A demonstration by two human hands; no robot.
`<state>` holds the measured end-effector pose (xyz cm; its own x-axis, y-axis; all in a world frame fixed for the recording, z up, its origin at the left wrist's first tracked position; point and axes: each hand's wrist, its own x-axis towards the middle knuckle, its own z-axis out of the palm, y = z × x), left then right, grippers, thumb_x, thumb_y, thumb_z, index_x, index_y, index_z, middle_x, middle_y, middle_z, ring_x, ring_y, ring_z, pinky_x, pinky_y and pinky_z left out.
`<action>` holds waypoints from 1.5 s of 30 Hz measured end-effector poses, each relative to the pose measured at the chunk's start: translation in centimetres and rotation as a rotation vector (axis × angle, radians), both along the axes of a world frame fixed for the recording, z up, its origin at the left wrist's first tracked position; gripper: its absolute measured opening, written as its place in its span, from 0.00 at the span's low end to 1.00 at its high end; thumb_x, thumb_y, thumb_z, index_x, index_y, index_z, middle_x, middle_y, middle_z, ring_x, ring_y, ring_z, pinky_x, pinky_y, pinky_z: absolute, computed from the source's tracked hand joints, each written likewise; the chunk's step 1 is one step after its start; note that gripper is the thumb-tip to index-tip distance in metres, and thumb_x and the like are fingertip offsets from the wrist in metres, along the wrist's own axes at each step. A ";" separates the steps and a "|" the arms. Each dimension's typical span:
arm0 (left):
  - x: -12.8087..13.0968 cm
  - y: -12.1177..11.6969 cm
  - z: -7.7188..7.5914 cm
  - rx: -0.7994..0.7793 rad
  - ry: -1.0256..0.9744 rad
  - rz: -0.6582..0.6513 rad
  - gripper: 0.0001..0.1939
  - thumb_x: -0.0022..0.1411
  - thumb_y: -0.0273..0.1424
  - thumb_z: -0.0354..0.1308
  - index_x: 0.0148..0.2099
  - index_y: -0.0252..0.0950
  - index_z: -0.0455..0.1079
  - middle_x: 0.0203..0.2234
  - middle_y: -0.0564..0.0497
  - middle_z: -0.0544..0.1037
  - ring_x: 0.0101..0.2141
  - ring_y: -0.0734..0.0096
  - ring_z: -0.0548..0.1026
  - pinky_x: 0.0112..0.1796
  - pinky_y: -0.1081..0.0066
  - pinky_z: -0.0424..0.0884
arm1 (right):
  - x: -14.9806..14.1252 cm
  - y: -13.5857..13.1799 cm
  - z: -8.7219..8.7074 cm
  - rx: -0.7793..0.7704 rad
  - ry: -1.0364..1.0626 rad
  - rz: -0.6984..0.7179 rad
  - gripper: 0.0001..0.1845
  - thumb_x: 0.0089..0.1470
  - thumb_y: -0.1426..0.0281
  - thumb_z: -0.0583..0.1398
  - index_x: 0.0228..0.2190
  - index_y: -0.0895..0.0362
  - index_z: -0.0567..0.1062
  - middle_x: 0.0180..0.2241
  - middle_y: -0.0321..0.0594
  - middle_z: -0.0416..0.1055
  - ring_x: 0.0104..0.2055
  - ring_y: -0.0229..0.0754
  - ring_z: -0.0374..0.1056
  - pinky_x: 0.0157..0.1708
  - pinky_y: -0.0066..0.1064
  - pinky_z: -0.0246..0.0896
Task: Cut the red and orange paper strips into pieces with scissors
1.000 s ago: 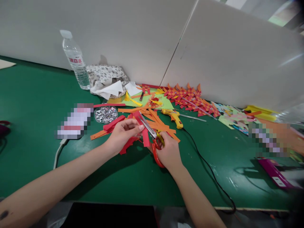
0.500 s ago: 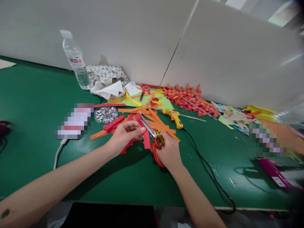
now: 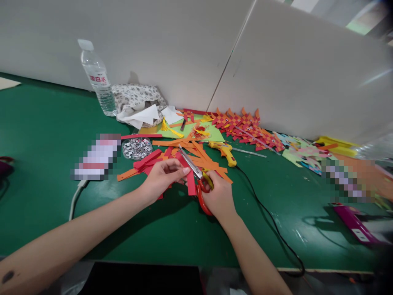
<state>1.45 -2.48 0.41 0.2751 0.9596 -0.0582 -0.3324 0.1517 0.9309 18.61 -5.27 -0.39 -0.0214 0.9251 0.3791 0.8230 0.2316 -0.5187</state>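
Between the thumb and fingers of my left hand [image 3: 164, 177] is a red paper strip [image 3: 190, 184], its lower end hanging down. My right hand [image 3: 219, 192] grips scissors [image 3: 202, 190] with red and yellow handles. Their metal blades lie along the strip and point up and away from me; whether they have cut into it I cannot tell. Beneath and beyond my hands lies a loose heap of orange strips [image 3: 202, 155] and red strips [image 3: 149, 159]. A clear box of googly eyes [image 3: 137, 148] sits left of the heap.
A yellow glue gun [image 3: 225, 152] with a black cord [image 3: 260, 203] lies right of the heap. Woven red-orange paper fish [image 3: 245, 125] are piled by the wall. At left stand a water bottle [image 3: 98, 78], a tissue pouch [image 3: 138, 98] and a blurred phone [image 3: 100, 157]. A purple power strip [image 3: 353, 225] lies right.
My left hand and the red strip have shifted slightly right and down along the scissor blades. My right hand and the scissors have barely moved.
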 end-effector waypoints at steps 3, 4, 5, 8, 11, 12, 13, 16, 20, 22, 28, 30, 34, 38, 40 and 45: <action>0.0 0.0 -0.1 0.004 0.009 -0.011 0.10 0.46 0.32 0.67 0.27 0.34 0.69 0.21 0.55 0.74 0.23 0.78 0.73 0.27 0.76 0.70 | 0.0 0.0 0.0 -0.017 0.004 0.009 0.05 0.42 0.68 0.57 0.22 0.54 0.63 0.16 0.29 0.56 0.18 0.35 0.53 0.20 0.27 0.48; 0.1 0.0 -0.2 0.005 0.008 -0.017 0.10 0.46 0.32 0.67 0.27 0.34 0.69 0.21 0.55 0.75 0.23 0.78 0.73 0.27 0.76 0.70 | 0.0 0.0 0.0 -0.028 0.005 0.015 0.06 0.42 0.68 0.57 0.22 0.54 0.63 0.16 0.29 0.57 0.18 0.35 0.54 0.20 0.26 0.48; 0.1 0.0 -0.2 0.005 0.005 -0.024 0.10 0.46 0.32 0.67 0.27 0.34 0.69 0.21 0.55 0.75 0.23 0.78 0.73 0.27 0.76 0.70 | 0.0 0.0 0.0 -0.038 0.007 0.018 0.06 0.43 0.67 0.57 0.22 0.54 0.63 0.16 0.29 0.57 0.18 0.35 0.54 0.20 0.26 0.48; 0.2 -0.1 -0.2 -0.010 0.001 -0.025 0.11 0.45 0.32 0.68 0.28 0.33 0.69 0.22 0.55 0.75 0.23 0.78 0.73 0.28 0.76 0.70 | 0.0 0.0 0.0 -0.039 0.010 0.000 0.06 0.41 0.68 0.58 0.22 0.54 0.63 0.16 0.29 0.57 0.19 0.35 0.54 0.20 0.27 0.48; 0.1 -0.2 -0.1 -0.020 0.013 -0.029 0.12 0.44 0.32 0.68 0.29 0.33 0.69 0.22 0.55 0.75 0.24 0.77 0.73 0.27 0.77 0.70 | -0.1 0.1 0.1 -0.020 0.026 -0.031 0.06 0.41 0.70 0.57 0.21 0.54 0.62 0.16 0.29 0.57 0.19 0.35 0.54 0.21 0.27 0.49; 0.1 -0.1 -0.1 -0.016 0.013 -0.030 0.12 0.45 0.32 0.68 0.28 0.33 0.69 0.21 0.55 0.75 0.23 0.78 0.73 0.27 0.77 0.70 | -0.1 0.1 0.1 -0.016 0.042 -0.031 0.07 0.41 0.69 0.58 0.20 0.54 0.62 0.16 0.29 0.57 0.19 0.34 0.53 0.21 0.27 0.49; 0.1 -0.1 0.0 -0.009 0.011 -0.029 0.12 0.45 0.32 0.68 0.28 0.33 0.68 0.21 0.56 0.74 0.23 0.78 0.73 0.27 0.77 0.70 | 0.0 0.1 0.2 -0.019 0.066 -0.029 0.09 0.40 0.68 0.59 0.20 0.54 0.62 0.16 0.29 0.57 0.19 0.34 0.53 0.21 0.27 0.49; 0.0 0.1 0.1 -0.002 0.011 0.003 0.12 0.46 0.32 0.67 0.27 0.33 0.68 0.20 0.57 0.73 0.22 0.80 0.72 0.26 0.79 0.69 | 0.2 0.3 0.4 -0.085 0.208 -0.036 0.15 0.39 0.64 0.63 0.19 0.54 0.60 0.16 0.28 0.56 0.18 0.33 0.52 0.19 0.26 0.49; -0.1 0.4 0.1 -0.032 0.037 0.070 0.12 0.45 0.33 0.68 0.28 0.34 0.68 0.20 0.56 0.73 0.22 0.79 0.72 0.26 0.79 0.69 | 0.4 0.6 0.7 -0.372 0.580 0.010 0.18 0.43 0.55 0.61 0.25 0.54 0.62 0.18 0.30 0.63 0.16 0.33 0.56 0.13 0.25 0.50; 0.0 0.4 0.0 -0.045 0.054 0.083 0.12 0.44 0.33 0.68 0.28 0.34 0.68 0.20 0.56 0.74 0.23 0.79 0.72 0.26 0.78 0.69 | 0.2 0.6 0.9 -0.496 0.769 0.079 0.21 0.40 0.53 0.63 0.26 0.54 0.61 0.20 0.31 0.66 0.17 0.34 0.61 0.11 0.24 0.53; 0.2 0.3 -0.2 -0.065 0.090 0.042 0.11 0.45 0.33 0.67 0.28 0.34 0.69 0.21 0.55 0.74 0.22 0.79 0.72 0.26 0.78 0.69 | -0.6 0.4 1.2 -0.540 0.929 0.146 0.25 0.28 0.64 0.71 0.25 0.54 0.62 0.23 0.31 0.68 0.23 0.35 0.66 0.23 0.30 0.68; 0.2 0.3 -0.1 -0.081 0.085 0.043 0.11 0.45 0.33 0.67 0.29 0.34 0.69 0.22 0.55 0.74 0.23 0.79 0.73 0.26 0.78 0.70 | -0.6 0.3 1.2 -0.533 0.922 0.152 0.24 0.29 0.64 0.71 0.24 0.55 0.62 0.22 0.31 0.68 0.22 0.36 0.66 0.25 0.31 0.67; -0.1 0.6 0.2 -0.125 0.026 0.090 0.12 0.45 0.34 0.67 0.29 0.35 0.69 0.23 0.56 0.74 0.24 0.79 0.73 0.28 0.77 0.72 | -0.6 0.3 1.1 -0.552 0.916 0.178 0.24 0.29 0.66 0.71 0.25 0.54 0.61 0.20 0.29 0.68 0.22 0.36 0.66 0.25 0.31 0.64; -0.7 1.1 0.4 -0.093 -0.004 0.107 0.12 0.47 0.36 0.66 0.31 0.34 0.71 0.27 0.53 0.75 0.27 0.77 0.74 0.30 0.76 0.72 | -0.5 0.4 0.9 -0.537 0.909 0.166 0.23 0.30 0.66 0.70 0.25 0.54 0.62 0.21 0.29 0.68 0.23 0.37 0.67 0.28 0.32 0.65; -1.0 1.3 0.3 -0.068 0.003 0.104 0.12 0.47 0.36 0.66 0.31 0.35 0.72 0.28 0.53 0.75 0.29 0.75 0.74 0.31 0.74 0.73 | -0.4 0.4 0.7 -0.523 0.894 0.150 0.23 0.31 0.66 0.70 0.25 0.54 0.62 0.21 0.30 0.69 0.23 0.38 0.68 0.30 0.33 0.66; -1.2 1.5 0.2 -0.051 0.017 0.117 0.12 0.47 0.37 0.66 0.30 0.35 0.71 0.26 0.55 0.73 0.28 0.76 0.73 0.30 0.75 0.72 | -0.2 0.5 0.3 -0.512 0.906 0.146 0.23 0.30 0.65 0.70 0.25 0.54 0.62 0.22 0.31 0.70 0.24 0.39 0.69 0.29 0.34 0.67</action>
